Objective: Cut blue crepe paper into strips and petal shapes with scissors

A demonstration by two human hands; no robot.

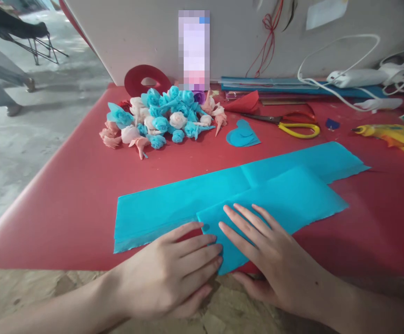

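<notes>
A folded piece of blue crepe-like paper point(292, 197) lies aslant near the front edge of the table, over part of a longer blue paper strip point(167, 199). My right hand point(266, 250) rests flat on the folded piece with its fingers spread. At that piece's left edge, the fingertips of my left hand point(177, 264) touch the paper; its fingers are stretched out side by side, the thumb lower and apart. Behind the strip lie blue heart-shaped paper cutouts point(242, 134) and scissors point(297, 130) with one yellow handle and one red.
A pile of blue, white and pink paper roses point(163, 118) sits at the back of the red table point(83, 204). A phone-like screen point(194, 51) stands behind it. To the right are a yellow glue gun point(393, 139) and a white power strip point(358, 76) with cables.
</notes>
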